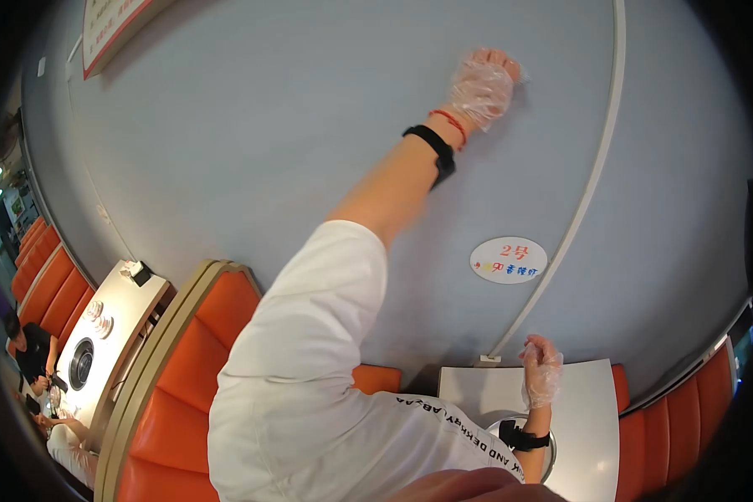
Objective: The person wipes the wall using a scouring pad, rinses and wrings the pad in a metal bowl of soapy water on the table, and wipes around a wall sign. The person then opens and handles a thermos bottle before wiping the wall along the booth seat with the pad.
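Observation:
High on the grey-blue wall, my left hand (pixel 484 88) in a clear plastic glove is closed, its knuckles up and fingers curled towards the surface. Whatever it may grip is hidden beneath the fingers. A red cord bracelet (pixel 452 125) and a black wristband (pixel 435 155) circle that wrist. Lower down, my right hand (pixel 544 374), also in a clear glove, hangs over a white table (pixel 590 418) near the wall. Its fingers are loosely curled in, and no object shows in them. A black watch (pixel 523 437) sits on the right wrist.
A white oval sign (pixel 509 260) with coloured writing is on the wall, beside a pale cable channel (pixel 594 176). Orange seats (pixel 176 402) stand at both sides. People (pixel 33 347) sit at another table (pixel 113 305) on the left. A red-edged board (pixel 117 29) hangs top left.

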A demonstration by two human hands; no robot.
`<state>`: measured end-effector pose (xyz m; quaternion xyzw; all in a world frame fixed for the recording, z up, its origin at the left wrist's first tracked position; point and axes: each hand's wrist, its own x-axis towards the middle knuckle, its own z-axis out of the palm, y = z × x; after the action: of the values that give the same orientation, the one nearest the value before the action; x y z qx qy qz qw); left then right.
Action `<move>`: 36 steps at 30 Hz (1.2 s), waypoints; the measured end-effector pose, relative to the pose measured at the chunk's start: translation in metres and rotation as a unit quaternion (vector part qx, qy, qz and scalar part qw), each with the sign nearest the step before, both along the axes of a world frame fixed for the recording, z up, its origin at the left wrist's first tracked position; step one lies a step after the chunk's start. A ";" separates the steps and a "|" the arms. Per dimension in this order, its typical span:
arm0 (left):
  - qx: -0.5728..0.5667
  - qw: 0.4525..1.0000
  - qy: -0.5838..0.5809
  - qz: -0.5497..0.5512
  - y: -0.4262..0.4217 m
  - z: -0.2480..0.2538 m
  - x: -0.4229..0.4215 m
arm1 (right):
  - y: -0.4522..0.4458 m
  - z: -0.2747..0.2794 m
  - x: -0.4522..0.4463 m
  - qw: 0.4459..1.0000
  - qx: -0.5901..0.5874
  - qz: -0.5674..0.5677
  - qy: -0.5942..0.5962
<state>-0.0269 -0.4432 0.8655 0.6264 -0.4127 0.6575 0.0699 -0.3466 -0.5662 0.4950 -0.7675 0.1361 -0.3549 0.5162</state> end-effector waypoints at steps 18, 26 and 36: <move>-0.160 0.976 0.046 0.142 -0.015 0.029 -0.005 | -0.011 -0.017 -0.007 1.000 0.020 0.014 -0.015; 0.020 1.000 0.016 -0.011 -0.014 0.012 -0.006 | -0.010 -0.026 -0.002 0.999 -0.035 0.017 0.000; -0.275 0.905 0.022 0.323 0.078 0.122 0.018 | -0.018 -0.034 -0.004 1.000 -0.003 -0.005 -0.013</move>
<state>-0.0086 -0.3656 0.9876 0.6954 0.0106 0.7179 0.0323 -0.3503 -0.5845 0.4609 -0.7639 0.1320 -0.3677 0.5137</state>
